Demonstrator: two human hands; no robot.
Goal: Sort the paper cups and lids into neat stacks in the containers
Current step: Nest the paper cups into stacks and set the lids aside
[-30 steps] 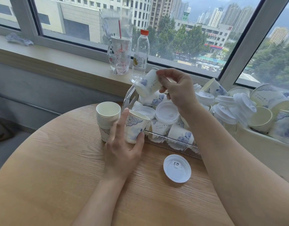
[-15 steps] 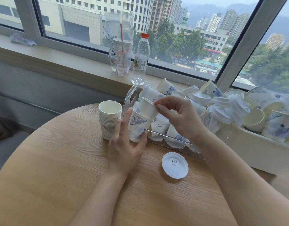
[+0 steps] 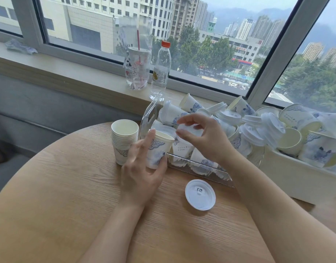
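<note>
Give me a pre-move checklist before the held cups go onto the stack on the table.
1. Left hand grips the held cup upright: ok.
2. Right hand free of the cup: cannot tell, its fingertips are blurred over the clear container.
3. Cup stack upright, top open: ok.
4. Path from the held cup to the stack beside it unobstructed: ok.
5. Loose lid lies on the table, away from the stack: ok.

No text reads clearly: the bottle (image 3: 160,71) label, the plastic cup (image 3: 138,67) print and the paper cups' (image 3: 182,148) small writing are too blurred.
</note>
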